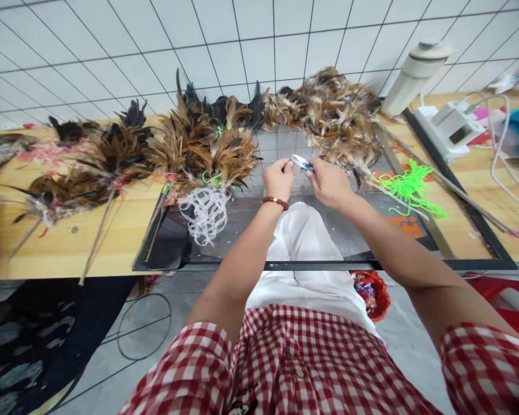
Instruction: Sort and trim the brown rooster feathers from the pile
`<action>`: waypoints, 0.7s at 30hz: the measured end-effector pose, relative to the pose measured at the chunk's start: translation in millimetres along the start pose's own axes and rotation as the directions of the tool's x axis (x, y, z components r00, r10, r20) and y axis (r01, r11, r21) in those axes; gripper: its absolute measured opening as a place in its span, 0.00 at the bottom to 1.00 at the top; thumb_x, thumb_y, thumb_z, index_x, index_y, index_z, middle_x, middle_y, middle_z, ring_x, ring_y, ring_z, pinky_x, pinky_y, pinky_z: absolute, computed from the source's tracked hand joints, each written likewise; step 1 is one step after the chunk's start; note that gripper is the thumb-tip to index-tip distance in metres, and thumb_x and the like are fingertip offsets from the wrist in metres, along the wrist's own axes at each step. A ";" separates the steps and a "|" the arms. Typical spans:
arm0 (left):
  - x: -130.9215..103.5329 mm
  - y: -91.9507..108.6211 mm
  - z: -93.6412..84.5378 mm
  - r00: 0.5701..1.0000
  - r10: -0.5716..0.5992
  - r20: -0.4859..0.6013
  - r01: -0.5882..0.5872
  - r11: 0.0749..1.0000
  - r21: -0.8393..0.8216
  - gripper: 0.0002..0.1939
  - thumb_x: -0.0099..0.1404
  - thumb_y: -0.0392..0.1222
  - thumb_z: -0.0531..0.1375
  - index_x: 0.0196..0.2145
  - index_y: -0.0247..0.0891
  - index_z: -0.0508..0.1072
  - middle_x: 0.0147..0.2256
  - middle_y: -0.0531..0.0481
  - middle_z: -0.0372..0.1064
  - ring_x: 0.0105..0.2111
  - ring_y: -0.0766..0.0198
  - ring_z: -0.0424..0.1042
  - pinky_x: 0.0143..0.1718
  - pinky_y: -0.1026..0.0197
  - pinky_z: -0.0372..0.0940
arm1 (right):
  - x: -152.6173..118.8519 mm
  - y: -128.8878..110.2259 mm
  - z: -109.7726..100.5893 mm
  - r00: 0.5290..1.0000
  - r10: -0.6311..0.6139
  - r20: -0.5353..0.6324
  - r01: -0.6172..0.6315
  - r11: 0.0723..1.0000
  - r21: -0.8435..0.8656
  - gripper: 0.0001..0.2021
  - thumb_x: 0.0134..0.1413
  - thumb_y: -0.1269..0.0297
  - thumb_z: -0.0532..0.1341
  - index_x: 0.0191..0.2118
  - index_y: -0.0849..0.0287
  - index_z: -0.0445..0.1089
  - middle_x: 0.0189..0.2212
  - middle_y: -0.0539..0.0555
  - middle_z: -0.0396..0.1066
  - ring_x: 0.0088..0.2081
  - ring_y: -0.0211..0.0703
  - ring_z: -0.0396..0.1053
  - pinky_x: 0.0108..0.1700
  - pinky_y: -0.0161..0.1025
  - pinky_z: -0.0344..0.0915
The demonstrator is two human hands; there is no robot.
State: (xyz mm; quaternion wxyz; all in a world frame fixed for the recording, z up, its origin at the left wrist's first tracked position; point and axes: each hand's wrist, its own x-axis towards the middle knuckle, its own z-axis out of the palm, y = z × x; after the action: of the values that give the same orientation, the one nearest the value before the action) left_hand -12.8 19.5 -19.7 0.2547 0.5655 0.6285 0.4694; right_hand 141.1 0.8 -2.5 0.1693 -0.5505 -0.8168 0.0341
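My left hand [279, 180], with a beaded bracelet on its wrist, is closed in a pinch above the glass panel; whatever lies between its fingertips is too small to make out. My right hand [330, 183] is wrapped round small scissors [301, 162] with silvery blades and blue handles. The blades point left and end right by the left fingertips. Beyond the hands lie brown and black feather bunches [211, 147] and a heap of lighter brown feathers [341, 115]. A tangle of clear plastic loops [204, 214] is left of my left forearm; bright green strings [409, 187] lie to the right.
A black-framed glass panel [242, 230] covers the wooden table's middle. A pale bottle [416, 75] and a white charger with cables [454, 129] stand at right. Long thin sticks [450, 181] lie nearby. A red basket [374, 295] is below the edge. Another person's leg [52, 328] shows at left.
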 end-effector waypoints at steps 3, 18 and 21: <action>-3.3 3.4 -4.7 1.000 -0.011 -0.002 0.011 0.997 0.070 0.12 0.71 0.36 0.59 0.36 0.39 0.84 0.30 0.48 0.80 0.34 0.60 0.76 0.42 0.60 0.64 | 0.1 -4.9 -4.4 0.997 0.061 0.050 -0.059 0.998 -0.038 0.21 0.72 0.59 0.48 0.57 0.64 0.69 0.49 0.68 0.79 0.47 0.61 0.76 0.42 0.46 0.63; -3.2 27.9 -14.4 0.871 -0.341 0.353 0.490 0.558 -0.669 0.14 0.74 0.38 0.59 0.28 0.37 0.69 0.19 0.60 0.60 0.18 0.75 0.60 0.30 0.68 0.65 | 0.0 13.9 8.4 0.999 0.034 -0.013 -0.032 0.988 0.151 0.23 0.72 0.54 0.46 0.59 0.62 0.66 0.48 0.67 0.79 0.49 0.61 0.76 0.48 0.49 0.67; -5.7 33.1 -19.8 0.840 -0.327 0.432 0.541 0.455 -0.707 0.15 0.75 0.38 0.58 0.28 0.37 0.66 0.19 0.61 0.56 0.17 0.76 0.57 0.29 0.71 0.65 | -0.4 17.8 17.2 0.996 -0.049 -0.071 0.065 0.970 0.235 0.27 0.72 0.48 0.44 0.58 0.62 0.66 0.48 0.67 0.78 0.49 0.60 0.75 0.49 0.49 0.67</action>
State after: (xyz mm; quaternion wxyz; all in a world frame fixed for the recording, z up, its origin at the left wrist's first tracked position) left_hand -12.7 5.5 16.7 0.6666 0.2556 0.4331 0.5502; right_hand 151.6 9.6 -23.1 0.2609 -0.5035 -0.8165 0.1088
